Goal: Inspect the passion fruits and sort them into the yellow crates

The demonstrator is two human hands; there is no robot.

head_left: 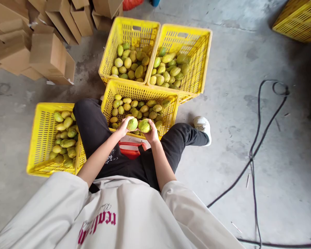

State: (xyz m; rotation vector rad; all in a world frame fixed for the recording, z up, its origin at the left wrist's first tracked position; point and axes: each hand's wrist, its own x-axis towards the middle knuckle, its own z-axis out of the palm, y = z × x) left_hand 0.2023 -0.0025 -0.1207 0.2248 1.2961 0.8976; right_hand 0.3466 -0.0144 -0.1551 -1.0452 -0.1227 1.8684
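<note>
My left hand (122, 128) is closed around a green-yellow oval fruit (132, 124), its exact kind unclear. A second, similar fruit (144, 126) is gripped in my right hand (152, 134). The two fruits are held close together, over the near edge of the yellow plastic crate (175, 109) between my knees. Inside that crate lie many loose fruits (126, 106) of the same sort, some greener, some yellower. My forearms and hands hide part of the crate's near rim.
Two more yellow crates (157, 52) of fruit stand behind. Another fruit crate (38, 138) is by my left leg. Cardboard boxes (48, 55) are piled at the upper left. A black cable (259, 138) loops over the floor at right. A red object (131, 151) shows between my legs.
</note>
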